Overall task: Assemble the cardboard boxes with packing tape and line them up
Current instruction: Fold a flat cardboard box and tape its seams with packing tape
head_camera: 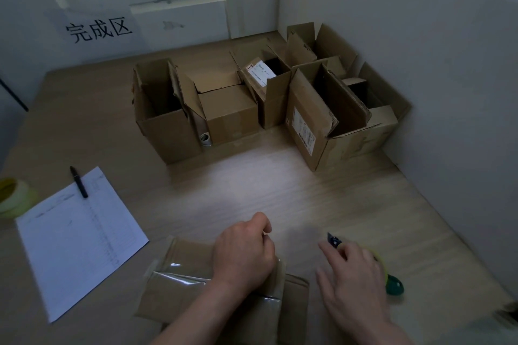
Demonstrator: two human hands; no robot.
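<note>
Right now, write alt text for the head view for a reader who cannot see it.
A person's left hand presses on a taped cardboard box at the near edge of a wooden table, while the right hand rests on a green tape dispenser. Open assembled boxes stand along the far side; a sheet of paper with a black pen lies to the left.
</note>
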